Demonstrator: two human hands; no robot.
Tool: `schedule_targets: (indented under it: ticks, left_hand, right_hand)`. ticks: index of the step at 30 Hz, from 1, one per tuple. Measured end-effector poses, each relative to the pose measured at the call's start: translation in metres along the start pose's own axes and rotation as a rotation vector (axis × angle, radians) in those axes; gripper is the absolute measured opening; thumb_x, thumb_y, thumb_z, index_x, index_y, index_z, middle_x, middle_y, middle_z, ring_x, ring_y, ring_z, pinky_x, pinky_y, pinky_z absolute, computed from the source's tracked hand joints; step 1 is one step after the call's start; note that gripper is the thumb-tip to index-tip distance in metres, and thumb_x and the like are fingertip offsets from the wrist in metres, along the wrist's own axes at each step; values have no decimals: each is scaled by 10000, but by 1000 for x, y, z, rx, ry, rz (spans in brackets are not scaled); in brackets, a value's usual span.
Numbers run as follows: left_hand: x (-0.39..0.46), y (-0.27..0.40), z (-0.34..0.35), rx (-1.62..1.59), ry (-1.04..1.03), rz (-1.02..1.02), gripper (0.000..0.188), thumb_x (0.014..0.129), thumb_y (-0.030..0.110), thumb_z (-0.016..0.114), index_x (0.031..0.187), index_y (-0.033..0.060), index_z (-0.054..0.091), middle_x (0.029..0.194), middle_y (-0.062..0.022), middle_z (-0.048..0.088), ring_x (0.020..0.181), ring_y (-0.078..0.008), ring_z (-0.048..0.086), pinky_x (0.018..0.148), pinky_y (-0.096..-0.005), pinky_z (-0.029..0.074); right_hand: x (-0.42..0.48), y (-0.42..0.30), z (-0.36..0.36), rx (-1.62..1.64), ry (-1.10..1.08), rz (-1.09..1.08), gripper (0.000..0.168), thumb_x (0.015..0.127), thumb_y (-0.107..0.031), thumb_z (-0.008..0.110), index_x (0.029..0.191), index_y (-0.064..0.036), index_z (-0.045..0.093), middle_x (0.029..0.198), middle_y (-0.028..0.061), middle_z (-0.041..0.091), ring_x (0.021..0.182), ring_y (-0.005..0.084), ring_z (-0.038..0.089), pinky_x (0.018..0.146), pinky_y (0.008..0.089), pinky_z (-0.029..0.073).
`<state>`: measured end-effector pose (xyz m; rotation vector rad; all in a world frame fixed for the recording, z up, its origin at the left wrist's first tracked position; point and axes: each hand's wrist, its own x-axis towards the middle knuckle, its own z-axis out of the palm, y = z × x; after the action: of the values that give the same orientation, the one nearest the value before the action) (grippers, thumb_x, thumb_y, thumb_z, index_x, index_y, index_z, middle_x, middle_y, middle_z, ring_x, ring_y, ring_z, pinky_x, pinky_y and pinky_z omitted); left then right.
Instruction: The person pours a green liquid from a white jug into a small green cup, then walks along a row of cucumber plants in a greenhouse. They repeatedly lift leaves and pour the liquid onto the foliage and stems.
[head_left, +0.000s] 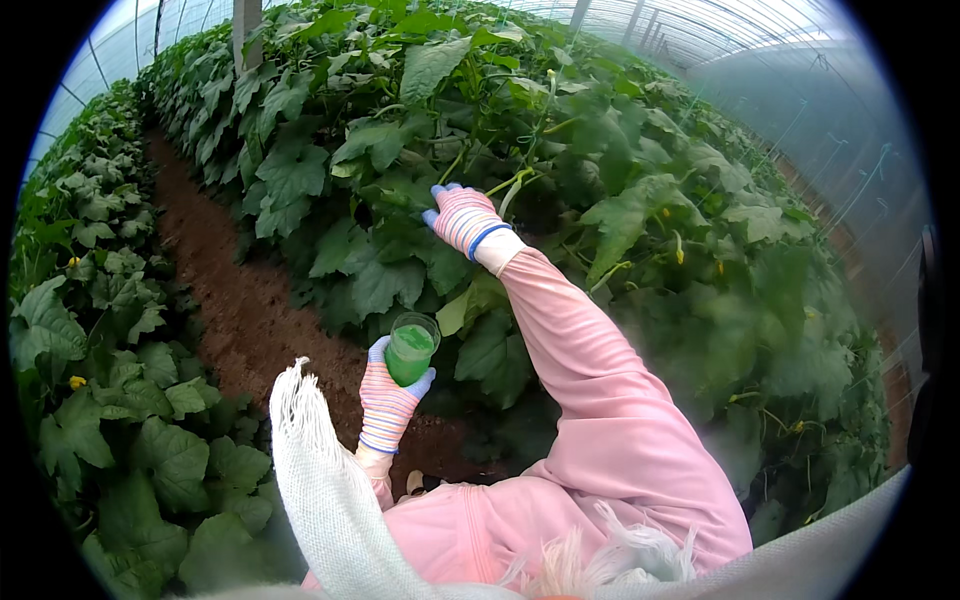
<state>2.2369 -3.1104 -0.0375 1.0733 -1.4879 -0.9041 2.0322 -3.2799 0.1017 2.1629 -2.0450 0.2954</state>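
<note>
My left hand (386, 401), in a striped knit glove, holds a clear cup (426, 330) upright at waist height. Bright green liquid (409, 367) sits inside the cup. My right hand (466, 216), gloved the same way, reaches forward into the cucumber vines (379, 281) with its back toward me. Its fingertips lie against the leaves, and whether they pinch anything is hidden. A pale green curved stem or tendril (511, 191) passes just right of that hand. A small cucumber flower (680, 251) hangs farther right.
A bare soil path (225, 300) runs along the left, with another row of vines (161, 457) beyond it. Green support strings (862, 184) and plastic greenhouse film (810, 112) stand at right. A post (247, 34) rises at the back. A fringed white scarf (322, 480) hangs before me.
</note>
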Motion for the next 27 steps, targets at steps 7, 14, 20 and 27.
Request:
schedule_targets:
  ticks: [7, 14, 20, 27]
  left_hand:
    - [17, -9, 0, -65, -4, -24, 702, 648, 142, 862, 1241, 88, 490, 1065, -92, 660, 932, -194, 621, 863, -341, 507]
    - [33, 6, 14, -109, -58, 21, 711, 657, 144, 863, 1256, 88, 484, 1076, -92, 655, 934, -192, 617, 872, -334, 504]
    - [46, 10, 28, -208, -60, 59, 705, 685, 92, 838, 1292, 62, 482, 1179, -55, 591, 996, -162, 553, 899, -315, 471]
    - [48, 37, 62, -338, -242, 12, 716, 704, 81, 838, 1321, 46, 476, 1171, -53, 595, 1001, -161, 559, 908, -305, 468]
  right_hand:
    - [-68, 3, -2, -83, 214, -115, 459, 871, -332, 613, 1225, -42, 577, 1253, 183, 574, 1086, 378, 573, 934, 475, 451]
    - [-109, 9, -4, 6, 308, -68, 623, 858, -334, 632, 1409, -117, 440, 1463, 188, 412, 1188, 430, 519, 1040, 483, 386]
    - [-150, 12, -36, 204, 725, -182, 617, 812, -238, 662, 1366, -49, 470, 1437, 199, 434, 1208, 371, 502, 1035, 441, 390]
    - [-212, 69, -9, 382, 902, 28, 362, 824, -46, 663, 1183, -55, 618, 1247, 128, 594, 1083, 308, 585, 952, 374, 457]
